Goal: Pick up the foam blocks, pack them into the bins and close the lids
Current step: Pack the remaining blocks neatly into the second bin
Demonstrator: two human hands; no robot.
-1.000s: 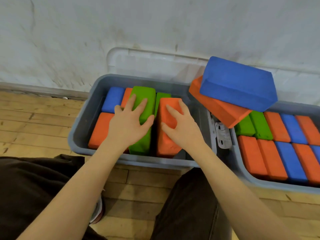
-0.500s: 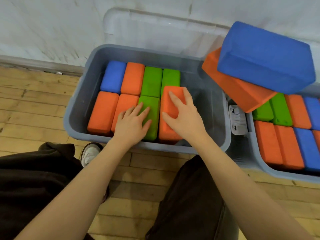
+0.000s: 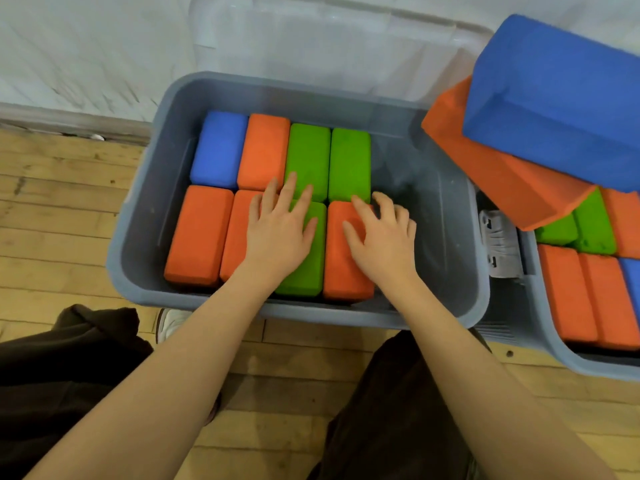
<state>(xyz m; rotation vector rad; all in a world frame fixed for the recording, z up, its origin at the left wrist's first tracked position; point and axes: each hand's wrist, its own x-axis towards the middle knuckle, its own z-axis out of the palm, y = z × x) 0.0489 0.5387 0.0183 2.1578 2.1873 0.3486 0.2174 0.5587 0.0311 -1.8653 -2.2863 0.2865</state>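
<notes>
A grey bin (image 3: 138, 237) on the wooden floor holds two rows of foam blocks standing side by side. My left hand (image 3: 280, 230) lies flat with spread fingers on the front green block (image 3: 304, 271) and the orange block (image 3: 235, 237) beside it. My right hand (image 3: 381, 237) presses on the front orange block (image 3: 343, 271), its fingers bent over the block's far right corner. Both blocks sit level with the rest. A clear lid (image 3: 311, 39) leans on the wall behind the bin.
A second grey bin (image 3: 540, 306) at the right is packed with blocks. A big blue block (image 3: 561, 98) lies on a tilted orange block (image 3: 491, 174) on top of it. A grey latch (image 3: 498, 244) sits between the bins. Bare bin floor (image 3: 426, 244) shows right of my right hand.
The green and orange blocks that stood raised and tilted have been pushed down flat into the front row. My view has moved closer over the bin.
</notes>
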